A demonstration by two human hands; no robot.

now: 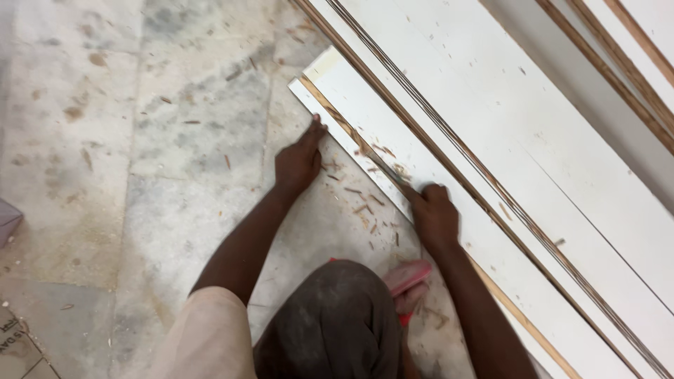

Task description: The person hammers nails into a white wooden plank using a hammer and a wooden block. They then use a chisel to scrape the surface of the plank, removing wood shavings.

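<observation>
A narrow white laminated strip [307, 96] with a raw wooden edge lies on the stone floor beside a wider white board [393, 119]. My left hand [298, 161] presses flat against the strip's outer edge. My right hand [435, 214] is closed around a thin metal blade-like tool [393, 177], its tip laid along the strip's wooden edge. Wood shavings [365, 207] lie scattered between my hands.
Several long white boards [533, 140] with brown plywood edges lie stacked diagonally on the right. The marble floor [175, 140] on the left is dusty with chips. My knee [330, 316] and a red sandal [407, 277] are at the bottom.
</observation>
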